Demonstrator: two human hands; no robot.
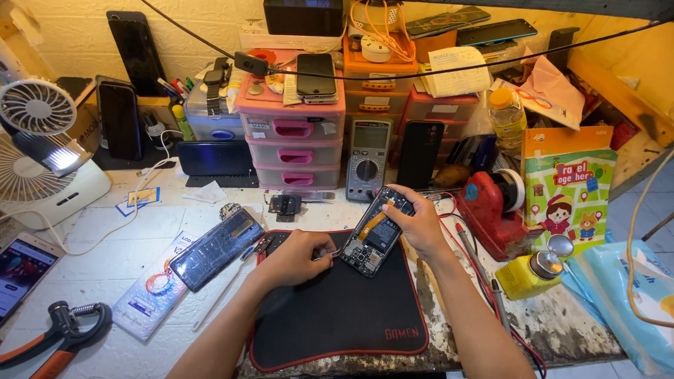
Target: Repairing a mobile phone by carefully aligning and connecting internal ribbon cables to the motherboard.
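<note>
An opened phone (375, 235) with its back off, showing circuit board and an orange flex strip, is tilted up over the black mat (337, 316). My right hand (419, 223) grips its far right edge. My left hand (298, 256) pinches thin metal tweezers (330, 254) whose tips touch the phone's lower left corner. A detached dark back cover (216, 248) lies to the left of the mat.
Pink drawer unit (293, 133) and a multimeter (368, 158) stand behind. A red tape dispenser (491, 203) and yellow pump bottle (530, 274) sit right. A white fan (38, 151), a phone (17, 270) and a hand grip tool (60, 333) lie left.
</note>
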